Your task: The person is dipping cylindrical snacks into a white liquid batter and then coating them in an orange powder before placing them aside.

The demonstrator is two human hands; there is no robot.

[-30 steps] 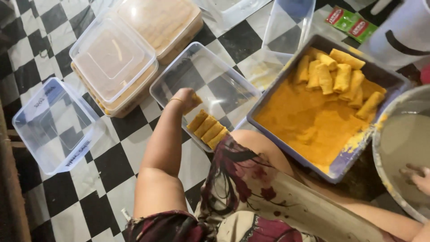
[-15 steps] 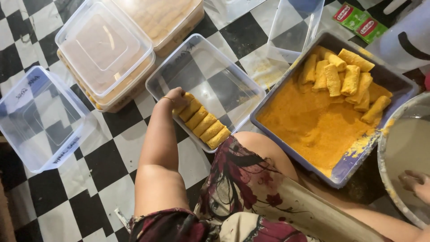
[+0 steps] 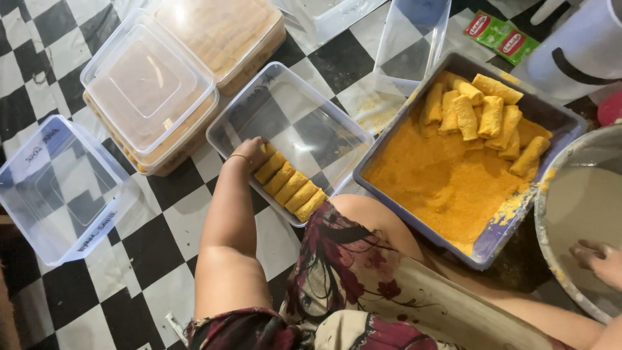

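Observation:
My left hand [image 3: 251, 151] reaches into a clear square plastic container [image 3: 337, 120] on the checkered floor. Its fingers curl around a breaded roll at the upper left end of a row of breaded rolls [image 3: 291, 186] lined along the container's near wall. My right hand [image 3: 599, 260] rests with fingers apart in pale batter inside a metal bowl [image 3: 549, 214] at the far right. Between the two sits a blue-grey tray [image 3: 494, 241] of orange breadcrumbs, with several coated rolls [image 3: 481, 116] piled at its far end.
Two lidded containers [image 3: 149, 87] [image 3: 223, 32] full of rolls stand at the upper left. An empty clear container [image 3: 58, 188] lies at the left, another [image 3: 414, 39] at the top. Green and red sachets [image 3: 502, 35] and a white jug [image 3: 580, 45] are at the top right. My knee is beside the tray.
My left hand has brought a roll down to the row in the clear container and set it at the row's end. The right hand stays in the bowl.

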